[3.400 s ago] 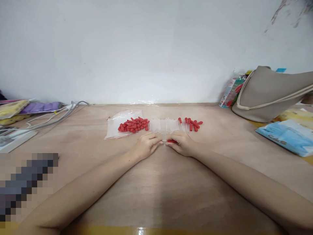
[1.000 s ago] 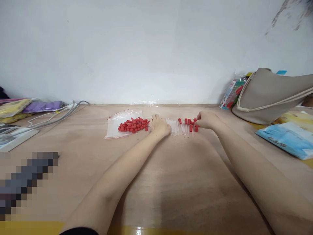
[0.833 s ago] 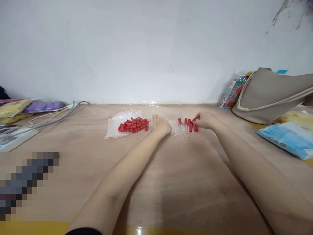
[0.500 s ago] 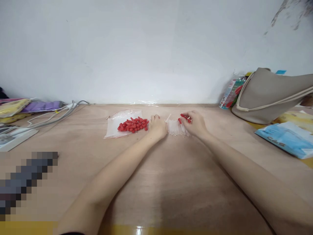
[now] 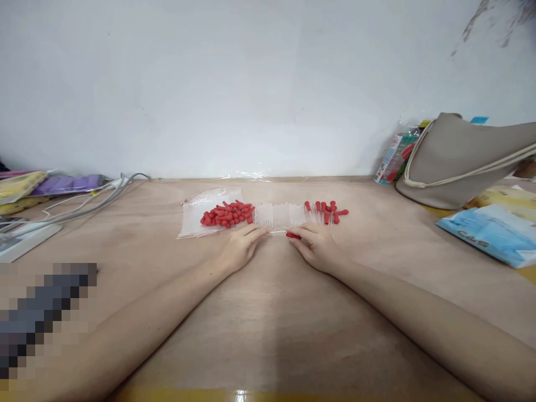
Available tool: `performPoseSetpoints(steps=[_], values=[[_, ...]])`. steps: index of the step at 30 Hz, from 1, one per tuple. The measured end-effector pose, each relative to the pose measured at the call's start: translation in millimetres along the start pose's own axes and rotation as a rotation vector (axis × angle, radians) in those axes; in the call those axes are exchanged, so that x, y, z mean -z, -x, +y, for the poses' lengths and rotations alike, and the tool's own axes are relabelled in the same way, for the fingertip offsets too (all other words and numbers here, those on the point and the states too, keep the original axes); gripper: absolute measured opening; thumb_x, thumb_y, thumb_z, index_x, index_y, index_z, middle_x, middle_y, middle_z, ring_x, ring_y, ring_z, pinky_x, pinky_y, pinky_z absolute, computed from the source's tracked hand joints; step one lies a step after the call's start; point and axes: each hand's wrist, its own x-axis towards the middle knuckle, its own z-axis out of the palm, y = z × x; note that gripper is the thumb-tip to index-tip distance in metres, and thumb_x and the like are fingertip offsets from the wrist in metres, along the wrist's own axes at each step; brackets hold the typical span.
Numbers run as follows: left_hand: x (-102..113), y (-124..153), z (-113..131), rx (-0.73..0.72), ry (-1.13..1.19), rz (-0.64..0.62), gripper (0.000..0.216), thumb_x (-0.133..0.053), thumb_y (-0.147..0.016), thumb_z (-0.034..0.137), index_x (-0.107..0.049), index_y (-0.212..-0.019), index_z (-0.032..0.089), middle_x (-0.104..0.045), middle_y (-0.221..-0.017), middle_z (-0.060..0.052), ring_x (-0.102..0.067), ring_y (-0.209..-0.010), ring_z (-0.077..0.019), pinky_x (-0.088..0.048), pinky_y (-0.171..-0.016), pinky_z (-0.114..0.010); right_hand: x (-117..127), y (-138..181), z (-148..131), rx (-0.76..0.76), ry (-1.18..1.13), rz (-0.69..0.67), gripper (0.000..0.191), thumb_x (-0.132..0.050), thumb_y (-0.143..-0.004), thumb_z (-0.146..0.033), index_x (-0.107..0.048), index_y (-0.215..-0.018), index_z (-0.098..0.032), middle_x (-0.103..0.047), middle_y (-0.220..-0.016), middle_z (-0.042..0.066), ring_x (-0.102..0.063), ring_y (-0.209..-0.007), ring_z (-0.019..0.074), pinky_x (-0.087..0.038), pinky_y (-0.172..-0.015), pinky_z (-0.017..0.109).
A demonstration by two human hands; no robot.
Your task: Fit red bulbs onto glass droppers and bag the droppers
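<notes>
My left hand (image 5: 239, 247) pinches one end of a thin clear dropper tube (image 5: 276, 232), which lies crosswise in front of the other tubes. At its other end my right hand (image 5: 321, 247) is closed on a red rubber dropper bulb (image 5: 293, 235). Whether the tube is seated in the bulb I cannot tell. Behind the hands lies a row of clear dropper tubes (image 5: 278, 214). A heap of red rubber bulbs (image 5: 228, 214) rests partly on a clear plastic bag (image 5: 191, 219), left of the row. Several droppers with red bulbs (image 5: 326, 207) lie beyond my right hand.
On the right are a blue tissue pack (image 5: 486, 234), a grey-beige drawstring bag (image 5: 452, 162) and a plastic bottle (image 5: 396, 156). Cables (image 5: 111, 196), a white power strip (image 5: 31, 243) and purple packets (image 5: 71, 184) lie left. A wall (image 5: 268, 89) closes the table's back.
Both hands have drawn nearer to me and closer together. The left has left the tube row with a tube between its fingers. The right has moved left from the red-bulbed droppers, holding a bulb.
</notes>
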Motion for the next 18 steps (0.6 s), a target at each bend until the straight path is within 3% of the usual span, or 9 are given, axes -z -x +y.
performPoseSetpoints(steps=[10, 18], values=[[1.4, -0.1, -0.1, -0.031, -0.031, -0.070, 0.030, -0.040, -0.087, 0.016, -0.056, -0.112, 0.021, -0.063, -0.100, -0.005, -0.058, -0.087, -0.0140, -0.049, -0.073, -0.027, 2.8, -3.1, -2.6, -0.030, -0.185, -0.026, 0.021, -0.045, -0.085, -0.022, -0.059, -0.101, -0.019, -0.061, -0.086, 0.006, -0.057, -0.076, 0.0154, -0.047, -0.068, 0.030], [2.7, -1.6, 0.7, -0.087, -0.053, -0.075, 0.033, -0.038, -0.087, 0.013, -0.056, -0.113, 0.023, -0.063, -0.100, -0.005, -0.058, -0.086, -0.0143, -0.049, -0.072, -0.028, 2.3, -3.4, -2.0, -0.014, -0.169, -0.041, 0.020, -0.044, -0.085, -0.023, -0.060, -0.097, -0.019, -0.060, -0.082, 0.006, -0.057, -0.074, 0.0157, -0.047, -0.067, 0.030]])
